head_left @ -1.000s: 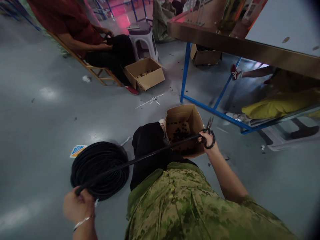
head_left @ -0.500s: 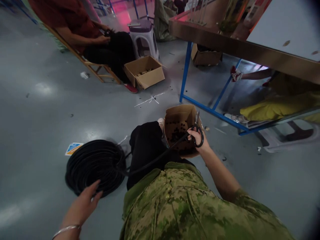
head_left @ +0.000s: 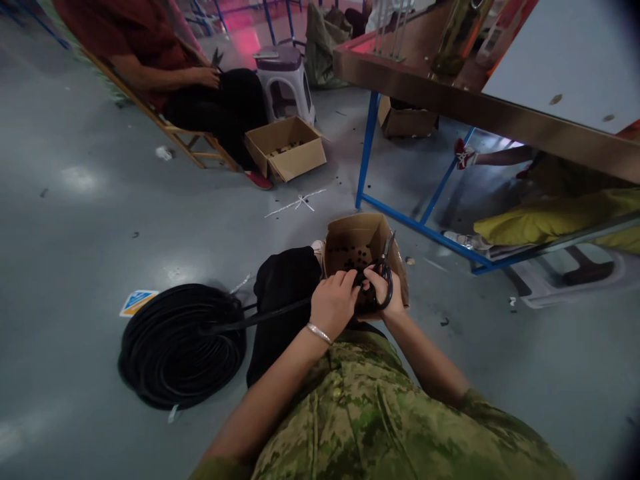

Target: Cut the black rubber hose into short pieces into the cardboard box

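Note:
My left hand (head_left: 334,301) is closed around a long black rubber-looking strip (head_left: 280,313). The strip runs from a large black coil (head_left: 165,353) on the floor at left, across my lap. Close beside it, my right hand (head_left: 393,293) holds black-handled scissors (head_left: 388,248), their blades pointing up and away from me. The strip's end lies between my two hands, partly hidden by fingers. Whether my right fingers also pinch it, I cannot tell. Below the hands stands an open cardboard box (head_left: 356,227) with small black pieces scattered inside.
A table with blue legs (head_left: 367,150) stands at right, a grey plastic stool (head_left: 575,277) lying under it. Ahead, a seated person in red (head_left: 125,40) has another cardboard box (head_left: 300,163) at their feet. White string (head_left: 300,201) and black scraps lie on the floor.
My left hand has moved from above the coil to the right, beside my right hand, and now grips the strip. The right hand still holds the scissors.

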Demonstrator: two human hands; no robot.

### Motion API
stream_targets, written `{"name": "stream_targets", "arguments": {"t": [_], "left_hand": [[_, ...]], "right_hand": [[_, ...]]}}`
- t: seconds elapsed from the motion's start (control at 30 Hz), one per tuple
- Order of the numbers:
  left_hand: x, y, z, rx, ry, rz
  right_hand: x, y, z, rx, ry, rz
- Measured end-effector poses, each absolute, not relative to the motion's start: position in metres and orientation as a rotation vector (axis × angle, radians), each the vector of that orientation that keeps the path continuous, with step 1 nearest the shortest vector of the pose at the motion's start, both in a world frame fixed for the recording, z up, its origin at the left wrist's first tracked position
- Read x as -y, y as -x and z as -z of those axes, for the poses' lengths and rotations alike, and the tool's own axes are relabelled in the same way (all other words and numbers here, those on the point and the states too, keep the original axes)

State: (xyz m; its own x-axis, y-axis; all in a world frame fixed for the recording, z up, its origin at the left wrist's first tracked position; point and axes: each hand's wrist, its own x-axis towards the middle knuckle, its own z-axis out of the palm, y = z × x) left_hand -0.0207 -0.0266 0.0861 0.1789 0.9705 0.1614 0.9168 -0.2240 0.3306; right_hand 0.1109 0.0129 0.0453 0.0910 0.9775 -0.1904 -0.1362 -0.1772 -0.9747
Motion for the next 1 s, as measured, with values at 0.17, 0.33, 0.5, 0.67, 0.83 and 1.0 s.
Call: {"name": "stream_targets", "arguments": {"t": [0.17,0.33,0.5,0.67,0.83,1.0], "left_hand": [[0.017,0.029,-0.053,-1.769,-2.08,-0.707],[0.013,0.037,-0.04,-1.741,-1.897,-0.986],[0.014,0.036,-0.035,-1.745,-1.893,-0.982],[0.016,0.034,-0.036,-1.742,-1.91,-1.004],[0.018,0.033,-0.04,-1.761,-1.894,-1.044],[0.02,0.032,-0.042,-1.767,-1.87,-1.078]], "right_hand": [[-0.009,-0.128,-0.027,1.155,1.27,-1.297],[0.007,-0.159,0.003,1.626,1.442,-1.212],[0.026,-0.188,0.02,2.261,1.785,-0.857],[0.025,-0.207,0.004,2.517,1.912,-0.421],[0.016,-0.214,-0.017,2.414,1.867,-0.406],[0.023,-0.2,-0.013,2.046,1.579,-0.87]]}}
